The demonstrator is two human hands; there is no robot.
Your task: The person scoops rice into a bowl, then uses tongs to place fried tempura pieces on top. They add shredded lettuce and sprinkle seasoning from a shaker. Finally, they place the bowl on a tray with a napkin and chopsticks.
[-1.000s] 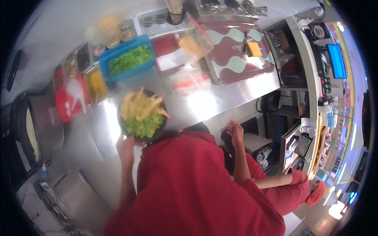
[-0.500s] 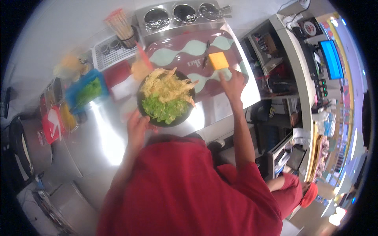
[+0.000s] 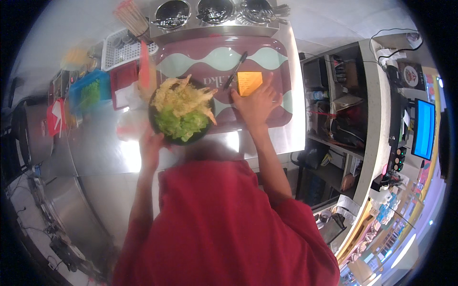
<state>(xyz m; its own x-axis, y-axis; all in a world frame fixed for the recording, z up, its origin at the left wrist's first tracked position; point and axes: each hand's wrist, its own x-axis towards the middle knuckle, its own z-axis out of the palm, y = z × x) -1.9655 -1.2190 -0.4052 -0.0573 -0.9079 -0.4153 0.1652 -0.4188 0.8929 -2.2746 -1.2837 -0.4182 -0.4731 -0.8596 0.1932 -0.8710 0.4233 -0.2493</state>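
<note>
My left hand (image 3: 151,145) grips the near-left rim of a dark round bowl (image 3: 191,139). Inside lie pieces of battered, fried tempura (image 3: 183,97) on the far side and chopped green lettuce (image 3: 181,123) on the near side. The bowl overlaps the left part of a maroon tray (image 3: 186,45) with pale green wavy shapes. On the tray, my right hand (image 3: 257,105) spreads its fingers around the near edge of an orange-yellow notepad (image 3: 249,82) with writing on it. A black pen (image 3: 235,71) lies just left of the pad.
Behind the tray stands a steel holder (image 3: 229,29) with cutlery in round wells. To the left are bundled chopsticks (image 3: 131,19), a white basket (image 3: 109,58), a red container (image 3: 125,76) and a blue tub (image 3: 76,90) of greens. Shelves (image 3: 341,102) stand at right.
My right hand has moved from the pad's lower right corner to its near edge, fingers now spread around it. The left hand still holds the bowl. The whole view has turned and shifted.
</note>
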